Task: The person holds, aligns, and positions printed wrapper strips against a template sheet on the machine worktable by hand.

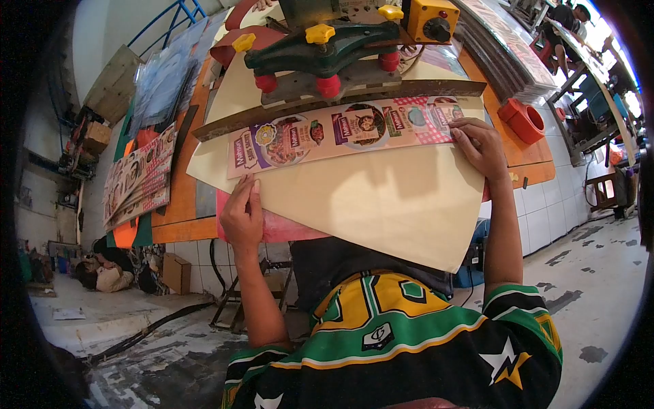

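Note:
A long printed strip (361, 129) with food pictures lies across a large cream sheet (381, 194) on the bench. My left hand (243, 210) is at the strip's lower left corner, thumb and fingers close together on its edge. At the right end, my right hand (482, 150) has its fingertips and thumb on the strip's edge. A metal bar (293, 112) runs along the strip's far side, below a press with a dark green clamp (323, 51), yellow knobs and red cylinders. What is under my fingertips is partly hidden.
Printed sheets (139, 177) and clear plastic sheets (167, 82) are stacked on the left. To the right are a red holder (521, 119) and a tall stack of sheets (501, 51). A yellow control box (433, 22) sits above. Other people are in the background; another person's hand shows behind the press.

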Demonstrator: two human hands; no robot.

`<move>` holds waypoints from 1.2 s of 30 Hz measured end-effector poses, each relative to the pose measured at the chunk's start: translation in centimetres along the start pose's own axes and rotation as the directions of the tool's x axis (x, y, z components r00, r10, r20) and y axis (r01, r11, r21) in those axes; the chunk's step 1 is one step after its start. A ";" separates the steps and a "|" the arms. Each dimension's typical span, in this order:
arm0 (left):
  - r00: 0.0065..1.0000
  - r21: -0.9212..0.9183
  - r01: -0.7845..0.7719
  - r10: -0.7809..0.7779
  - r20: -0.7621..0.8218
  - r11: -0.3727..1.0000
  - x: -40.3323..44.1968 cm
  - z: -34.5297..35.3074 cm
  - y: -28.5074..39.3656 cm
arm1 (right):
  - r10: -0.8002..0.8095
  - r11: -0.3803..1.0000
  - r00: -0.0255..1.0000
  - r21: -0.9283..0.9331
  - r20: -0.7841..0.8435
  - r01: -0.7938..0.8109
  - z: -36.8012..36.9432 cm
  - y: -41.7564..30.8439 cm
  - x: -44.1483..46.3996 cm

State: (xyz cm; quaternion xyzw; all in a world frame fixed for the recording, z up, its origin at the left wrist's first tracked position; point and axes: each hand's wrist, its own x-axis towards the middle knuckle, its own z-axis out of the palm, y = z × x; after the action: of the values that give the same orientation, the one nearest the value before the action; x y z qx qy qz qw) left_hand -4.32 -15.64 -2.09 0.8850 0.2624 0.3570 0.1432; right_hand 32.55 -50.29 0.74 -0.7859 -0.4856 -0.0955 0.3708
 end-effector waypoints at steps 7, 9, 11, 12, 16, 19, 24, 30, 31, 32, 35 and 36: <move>1.000 0.002 0.003 -0.003 -0.004 1.000 -0.1 0.1 -0.1 | 0.017 1.000 1.000 -0.005 0.003 -0.017 0.1 0.2 -0.1; 1.000 -0.004 0.010 -0.010 -0.001 1.000 0.0 0.1 0.0 | 0.009 1.000 1.000 -0.005 0.005 -0.009 0.0 0.3 0.0; 1.000 -0.010 0.017 -0.017 0.001 1.000 0.0 0.1 0.1 | 0.001 1.000 1.000 -0.005 0.007 -0.001 0.0 0.3 0.0; 1.000 -0.007 0.011 -0.011 0.001 1.000 0.0 0.1 0.0 | 0.004 1.000 1.000 -0.004 0.007 -0.004 0.0 0.3 0.0; 1.000 0.002 -0.006 0.006 0.000 1.000 0.0 0.1 -0.1 | 0.008 1.000 1.000 -0.006 0.006 -0.008 0.2 0.6 -0.1; 1.000 0.018 -0.009 0.009 -0.002 1.000 -0.1 0.1 -0.2 | 0.008 1.000 1.000 -0.009 0.005 -0.008 0.1 0.4 -0.1; 1.000 0.016 0.002 -0.002 0.004 1.000 0.0 0.0 0.0 | 0.003 1.000 1.000 -0.014 0.007 -0.003 0.2 0.7 -0.1; 1.000 -0.006 -0.002 0.002 -0.003 1.000 0.0 0.2 -0.2 | -0.019 1.000 1.000 -0.019 -0.002 0.019 0.0 0.3 0.0; 1.000 -0.008 -0.001 0.001 -0.003 1.000 0.0 0.1 -0.1 | -0.019 1.000 1.000 -0.014 0.000 0.019 -0.1 0.3 0.0; 1.000 -0.009 -0.002 0.002 -0.003 1.000 0.0 0.1 0.0 | -0.018 1.000 1.000 -0.016 -0.001 0.017 0.0 0.3 -0.1; 1.000 0.005 0.009 -0.009 0.001 1.000 -0.1 0.0 0.0 | -0.012 1.000 1.000 -0.021 -0.008 0.012 0.0 0.4 -0.1; 1.000 0.008 0.006 -0.006 -0.002 1.000 -0.1 0.0 -0.1 | 0.004 1.000 1.000 -0.012 0.005 -0.004 0.0 0.3 -0.1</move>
State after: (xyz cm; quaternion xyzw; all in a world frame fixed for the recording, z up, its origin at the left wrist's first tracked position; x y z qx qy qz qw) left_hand -4.41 -15.63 -2.20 0.8844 0.2666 0.3564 0.1404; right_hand 32.73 -50.43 0.55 -0.7894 -0.4844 -0.0956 0.3648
